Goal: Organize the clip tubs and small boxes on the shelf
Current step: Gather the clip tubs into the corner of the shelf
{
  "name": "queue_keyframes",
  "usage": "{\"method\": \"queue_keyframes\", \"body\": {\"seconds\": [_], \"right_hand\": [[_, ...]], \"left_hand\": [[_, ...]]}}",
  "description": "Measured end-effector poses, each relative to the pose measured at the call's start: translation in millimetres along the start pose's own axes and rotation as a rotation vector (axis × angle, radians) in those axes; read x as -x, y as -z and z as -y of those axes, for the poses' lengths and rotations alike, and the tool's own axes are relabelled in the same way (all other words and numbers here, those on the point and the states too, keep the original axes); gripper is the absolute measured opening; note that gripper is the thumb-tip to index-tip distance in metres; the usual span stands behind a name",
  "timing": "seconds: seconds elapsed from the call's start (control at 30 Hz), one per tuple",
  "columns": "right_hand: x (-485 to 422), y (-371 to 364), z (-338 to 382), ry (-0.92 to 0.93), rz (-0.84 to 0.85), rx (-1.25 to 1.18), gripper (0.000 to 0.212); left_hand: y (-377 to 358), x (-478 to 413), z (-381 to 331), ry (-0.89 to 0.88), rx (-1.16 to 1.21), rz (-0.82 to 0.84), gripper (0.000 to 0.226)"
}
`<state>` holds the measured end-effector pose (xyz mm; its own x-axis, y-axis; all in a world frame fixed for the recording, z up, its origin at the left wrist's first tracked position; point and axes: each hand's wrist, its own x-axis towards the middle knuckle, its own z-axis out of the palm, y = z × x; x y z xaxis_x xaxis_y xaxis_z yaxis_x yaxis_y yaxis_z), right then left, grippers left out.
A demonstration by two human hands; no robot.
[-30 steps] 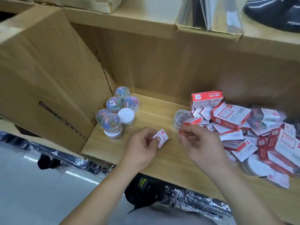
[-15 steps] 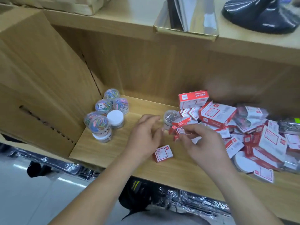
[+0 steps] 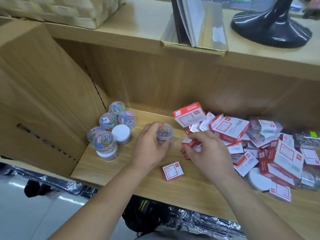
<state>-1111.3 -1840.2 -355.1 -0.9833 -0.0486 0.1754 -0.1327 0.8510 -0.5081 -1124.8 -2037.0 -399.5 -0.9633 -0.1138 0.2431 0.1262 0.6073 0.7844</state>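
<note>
My left hand (image 3: 149,149) grips a clear tub of silver clips (image 3: 165,134) on the wooden shelf (image 3: 107,163). To its left stands a cluster of several clear tubs of coloured clips (image 3: 110,127), some stacked, one showing a white lid (image 3: 120,133). My right hand (image 3: 206,151) pinches a small red-and-white box (image 3: 191,143) at the near edge of a jumbled heap of red-and-white boxes (image 3: 242,141). One small box (image 3: 172,171) lies alone on the shelf between my forearms.
A cardboard box flap (image 3: 43,94) walls off the shelf's left side. The upper shelf holds a woven basket (image 3: 65,9), a gold-edged holder with papers (image 3: 195,32) and a black stand (image 3: 271,30). Plastic-wrapped goods (image 3: 190,220) lie below.
My left hand let go of the small box, which now lies on the shelf, and reached right to grip the silver-clip tub. My right hand moved into the edge of the box heap.
</note>
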Motion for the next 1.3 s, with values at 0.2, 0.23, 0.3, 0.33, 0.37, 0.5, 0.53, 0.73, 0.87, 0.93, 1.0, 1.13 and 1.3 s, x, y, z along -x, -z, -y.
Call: {"method": "queue_keyframes", "body": {"seconds": [0.2,0.23,0.3,0.33,0.37,0.5,0.53,0.73,0.87,0.93,1.0,1.13,1.3], "right_hand": [[-9.3,-14.1,18.1,0.136,0.068,0.145,0.035],[-11.6,-14.6,19.7,0.138,0.081,0.161,0.037],[-16.2,-12.3,22.2,0.139,0.118,0.188,0.042],[-18.9,-10.0,23.4,0.152,0.139,0.207,0.043],[-21.3,-7.6,24.4,0.169,0.163,0.230,0.043],[-30.7,2.4,36.4,0.208,0.169,0.226,0.033],[-35.4,3.0,42.3,0.225,0.144,0.208,0.029],[-69.9,-22.5,81.2,0.289,0.278,0.214,0.050],[-76.3,-36.3,87.7,0.234,0.344,0.234,0.045],[-76.0,-35.0,89.2,0.216,0.321,0.225,0.041],[-73.2,-30.2,89.6,0.200,0.302,0.198,0.040],[-60.2,-13.3,87.8,0.142,0.281,0.063,0.039],[-46.9,13.3,83.1,0.100,0.194,-0.038,0.037]], "left_hand": [[25.1,25.7,11.1,0.069,-0.041,-0.051,0.057],[26.7,27.9,12.6,0.085,-0.045,-0.049,0.058],[29.8,30.2,14.5,0.096,-0.072,-0.041,0.062],[31.7,30.8,14.9,0.092,-0.090,-0.035,0.062],[33.5,32.1,15.3,0.083,-0.106,-0.026,0.062],[41.1,42.4,20.2,0.008,-0.128,-0.022,0.057],[42.2,45.1,21.4,-0.010,-0.118,-0.039,0.057],[44.4,57.7,23.4,-0.025,-0.077,-0.116,0.055],[51.8,68.0,24.1,-0.005,-0.052,-0.144,0.048],[56.2,73.7,24.1,-0.036,-0.087,-0.154,0.047],[60.8,77.3,23.0,-0.062,-0.148,-0.144,0.046],[65.8,73.2,16.0,-0.074,-0.428,-0.082,0.042],[55.8,34.9,9.4,0.005,-0.469,-0.040,0.031]]}}
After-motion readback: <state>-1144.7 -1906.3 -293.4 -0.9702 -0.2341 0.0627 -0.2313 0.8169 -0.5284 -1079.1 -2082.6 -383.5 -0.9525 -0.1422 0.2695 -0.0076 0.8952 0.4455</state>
